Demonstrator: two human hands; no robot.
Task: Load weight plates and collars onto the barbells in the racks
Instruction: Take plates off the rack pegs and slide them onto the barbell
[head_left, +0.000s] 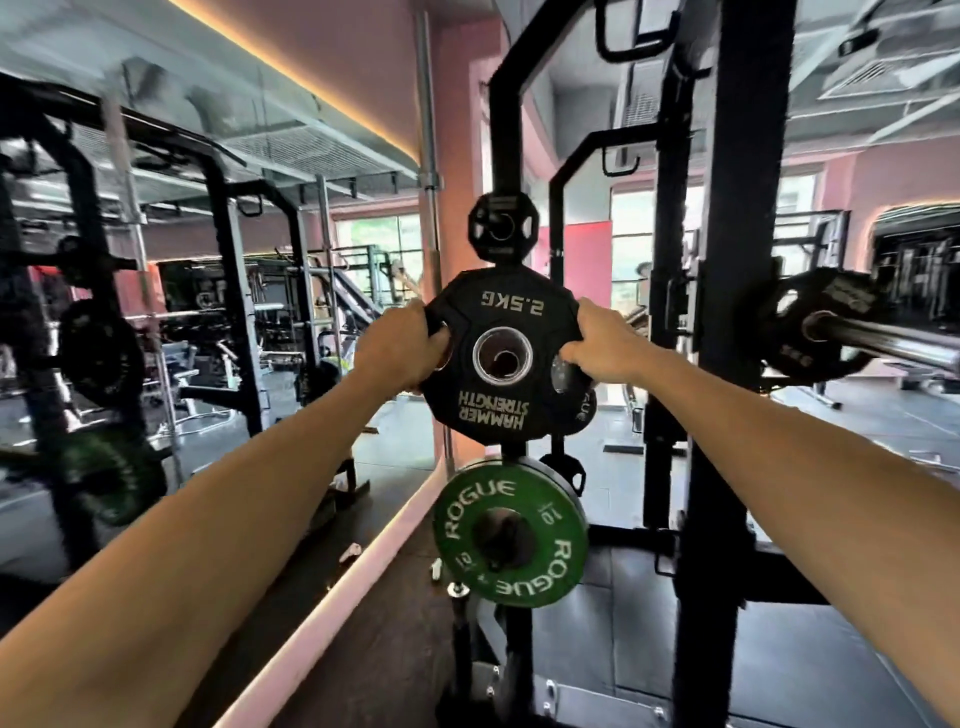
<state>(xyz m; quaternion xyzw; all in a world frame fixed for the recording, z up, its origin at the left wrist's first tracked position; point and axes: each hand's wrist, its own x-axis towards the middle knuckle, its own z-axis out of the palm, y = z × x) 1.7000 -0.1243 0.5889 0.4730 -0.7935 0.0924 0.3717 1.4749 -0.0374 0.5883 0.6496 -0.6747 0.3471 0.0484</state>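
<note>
While both hands grip the black 2.5 kg plate, one at each side opening, the plate stands upright in front of the storage post of the rack, and I cannot tell if its centre hole is on a peg or already free. The left hand curls its fingers into the left opening; the right hand does the same on the right.

I think the step is to bring this plate to the barbell sleeve, which is to the right of the plate, behind the thick black upright. It is better to keep the plate flat and vertical, pull it straight toward the body first, then carry it around the upright.

The green plate hangs just below the held plate and a small black plate just above, so up and down there is little room. Left of the plate a mirror wall closes the way. The sleeve already carries one plate.
</note>
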